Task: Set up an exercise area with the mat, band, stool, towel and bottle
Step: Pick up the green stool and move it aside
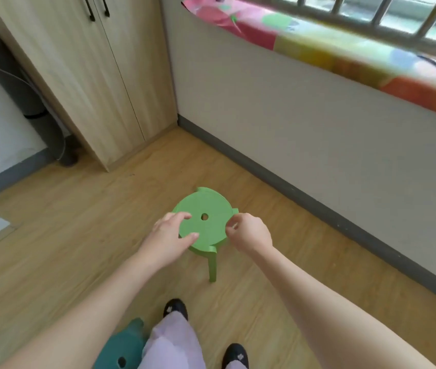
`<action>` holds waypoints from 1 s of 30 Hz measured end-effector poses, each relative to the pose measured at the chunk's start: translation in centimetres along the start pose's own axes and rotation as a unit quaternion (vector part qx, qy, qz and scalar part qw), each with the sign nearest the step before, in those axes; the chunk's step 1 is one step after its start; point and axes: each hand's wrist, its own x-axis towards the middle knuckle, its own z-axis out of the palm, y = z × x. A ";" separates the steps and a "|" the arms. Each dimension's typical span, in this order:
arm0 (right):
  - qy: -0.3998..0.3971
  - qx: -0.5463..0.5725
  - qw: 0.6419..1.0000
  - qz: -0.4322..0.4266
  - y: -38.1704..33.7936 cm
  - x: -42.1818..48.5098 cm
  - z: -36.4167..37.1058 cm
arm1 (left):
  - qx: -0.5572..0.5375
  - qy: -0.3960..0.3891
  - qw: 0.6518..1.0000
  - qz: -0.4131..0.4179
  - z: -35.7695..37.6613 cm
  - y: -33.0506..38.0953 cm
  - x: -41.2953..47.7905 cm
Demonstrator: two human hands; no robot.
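Observation:
A light green round stool with a hole in the middle of its seat stands on the wooden floor, close to the room's corner. My left hand lies over the seat's left edge with its fingers spread and fairly straight, thumb on the seat. My right hand is at the seat's right rim, its fingers curled onto the edge. A dark grey roll, which looks like a rolled mat with a black strap, leans upright between the white wall and the wardrobe at the left. Band, towel and bottle are not in view.
A teal stool stands by my legs at the bottom left. The wooden wardrobe fills the back left. A wall with a grey skirting runs along the right under a ledge with a colourful cover.

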 end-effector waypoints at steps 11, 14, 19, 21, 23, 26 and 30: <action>0.039 0.094 0.979 0.178 -2.4 15.4 3.0 | 0.014 -0.110 0.993 0.041 -3.2 -4.4 21.5; 0.037 0.095 0.970 0.219 -2.3 18.2 4.9 | 0.023 -0.138 0.989 0.048 -2.6 -5.7 25.8; 0.029 0.096 0.959 0.265 -0.6 21.7 8.1 | 0.075 -0.190 0.977 0.066 0.6 -7.4 31.7; 0.023 0.104 0.951 0.288 0.8 22.7 9.8 | 0.084 -0.203 0.974 0.061 2.4 -8.2 33.6; 0.016 0.115 0.943 0.313 2.1 23.2 11.2 | 0.084 -0.208 0.973 0.047 3.9 -9.0 35.1; -0.003 0.138 0.925 0.355 4.5 24.1 14.3 | 0.061 -0.221 0.973 -0.006 7.1 -10.9 37.6; -0.014 0.199 0.895 0.399 6.9 25.1 18.3 | 0.017 -0.234 0.969 -0.083 10.5 -13.7 40.0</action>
